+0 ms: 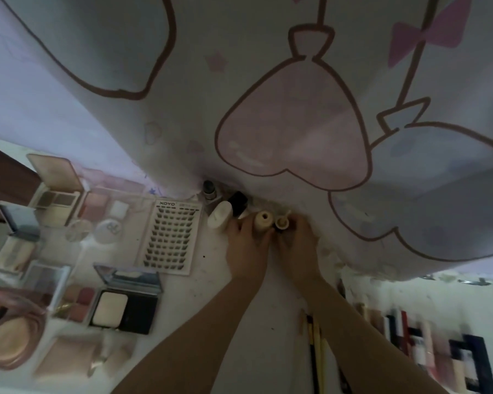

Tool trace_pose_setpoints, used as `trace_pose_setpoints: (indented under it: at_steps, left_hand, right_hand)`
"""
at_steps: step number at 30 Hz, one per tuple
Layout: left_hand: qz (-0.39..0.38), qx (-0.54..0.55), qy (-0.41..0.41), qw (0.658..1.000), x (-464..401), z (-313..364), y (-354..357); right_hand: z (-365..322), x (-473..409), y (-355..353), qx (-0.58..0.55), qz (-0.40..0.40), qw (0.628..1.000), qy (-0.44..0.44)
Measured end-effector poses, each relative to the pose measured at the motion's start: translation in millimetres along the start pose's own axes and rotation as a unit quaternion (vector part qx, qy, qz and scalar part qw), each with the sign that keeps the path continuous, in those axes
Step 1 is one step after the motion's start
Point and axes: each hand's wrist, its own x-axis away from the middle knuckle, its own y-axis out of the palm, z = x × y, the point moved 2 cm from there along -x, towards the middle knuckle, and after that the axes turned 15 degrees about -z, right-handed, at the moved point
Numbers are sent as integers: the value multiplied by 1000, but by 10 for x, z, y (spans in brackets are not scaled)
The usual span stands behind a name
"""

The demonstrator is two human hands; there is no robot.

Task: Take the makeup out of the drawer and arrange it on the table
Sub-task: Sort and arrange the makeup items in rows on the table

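Beside the "XOYO" lash card (170, 237), left hand (246, 245) grips a cream bottle (262, 223); right hand (296, 243) pinches a small capped bottle (281, 223).

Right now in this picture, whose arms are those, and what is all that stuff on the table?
Those are a person's two bare arms. A camera is worn on the person's head and looks down, so you see what they see; there is only this one picture.

The left hand holds a cream bottle, and the right hand holds a small bottle with a gold top, side by side at the back of the white table. Just behind them stand a white bottle and a black one.

To the left lie open powder and eyeshadow cases, such as a black compact, and a card of false eyelashes. Pencils lie near the right arm. The big cloth with a pink heart is a curtain hanging behind the table.
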Motion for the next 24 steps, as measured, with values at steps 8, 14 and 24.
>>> trace_pose_setpoints:
  at_steps: [8,14,24]
  left_hand:
    - [-22,23,47,998,472,-19,-80]
    - [-240,-159,109,951,1211,-182,276]
    - [-244,-385,124,881,1339,-215,430]
  right_hand:
    - [-42,589,-357,66,-51,995,47]
    - [101,1239,-576,240,-124,953,140]
    - [279,1742,-109,327,-101,919,194]
